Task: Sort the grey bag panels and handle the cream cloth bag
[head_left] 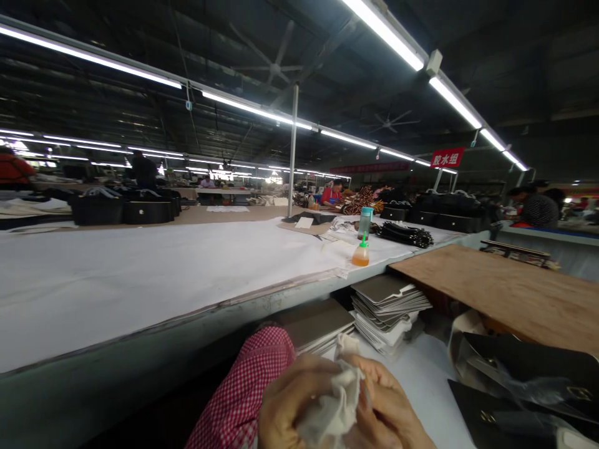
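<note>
At the bottom centre both my hands are bunched round a crumpled white cloth [334,408]. My left hand [287,405], in a red-and-white checked sleeve [248,393], is curled against the cloth's left side. My right hand [388,405] closes on its right side. The hands hover over a low white work surface [421,380]. Just beyond them lie stacks of flat grey and white cut pieces [386,305].
A long white-covered table [140,274] runs across the middle, with an orange glue bottle [360,253] and a teal bottle [365,222] on it. A brown board [505,290] and dark bags in plastic [524,380] lie at right. Other people work at distant tables.
</note>
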A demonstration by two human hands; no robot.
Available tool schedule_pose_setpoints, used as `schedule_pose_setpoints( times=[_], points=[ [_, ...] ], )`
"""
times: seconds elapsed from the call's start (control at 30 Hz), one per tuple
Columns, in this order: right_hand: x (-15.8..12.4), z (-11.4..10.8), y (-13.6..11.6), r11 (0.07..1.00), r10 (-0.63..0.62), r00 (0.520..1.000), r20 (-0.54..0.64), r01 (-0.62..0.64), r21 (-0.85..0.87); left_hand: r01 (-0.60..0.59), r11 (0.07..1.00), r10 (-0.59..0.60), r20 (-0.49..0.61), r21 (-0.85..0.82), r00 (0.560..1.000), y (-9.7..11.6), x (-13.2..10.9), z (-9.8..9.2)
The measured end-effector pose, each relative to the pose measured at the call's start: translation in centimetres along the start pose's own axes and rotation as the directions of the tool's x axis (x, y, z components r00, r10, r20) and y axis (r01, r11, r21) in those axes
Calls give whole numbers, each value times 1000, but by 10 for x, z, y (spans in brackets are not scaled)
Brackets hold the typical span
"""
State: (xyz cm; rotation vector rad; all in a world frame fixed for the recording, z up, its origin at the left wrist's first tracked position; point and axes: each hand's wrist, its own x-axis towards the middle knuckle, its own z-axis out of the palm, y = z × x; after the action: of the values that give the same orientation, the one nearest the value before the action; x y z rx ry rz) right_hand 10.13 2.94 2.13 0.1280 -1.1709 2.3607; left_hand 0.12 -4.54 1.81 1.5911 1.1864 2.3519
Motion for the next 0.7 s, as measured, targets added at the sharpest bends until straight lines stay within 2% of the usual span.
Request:
schedule_pose_setpoints(
  times=[0.1,0.23,0.37,0.6,0.7],
  points=[
    [6,-5,2,999,40,998,48,-40,0,-33,994,29,31,103,999,-6,2,-5],
    [14,-19,3,995,93,989,114,-96,19,5,983,-26,107,186,994,-12,2,-8],
    [19,-26,7,993,104,987,126,-111,49,32,973,-71,164,229,984,-20,-1,-11],
    [22,-22,9,982,122,984,133,-140,130,-151,891,42,254,428,966,-33,7,-29],
    [26,-23,9,966,155,976,153,-183,182,-235,839,131,238,491,962,-32,11,-28]
  ],
)
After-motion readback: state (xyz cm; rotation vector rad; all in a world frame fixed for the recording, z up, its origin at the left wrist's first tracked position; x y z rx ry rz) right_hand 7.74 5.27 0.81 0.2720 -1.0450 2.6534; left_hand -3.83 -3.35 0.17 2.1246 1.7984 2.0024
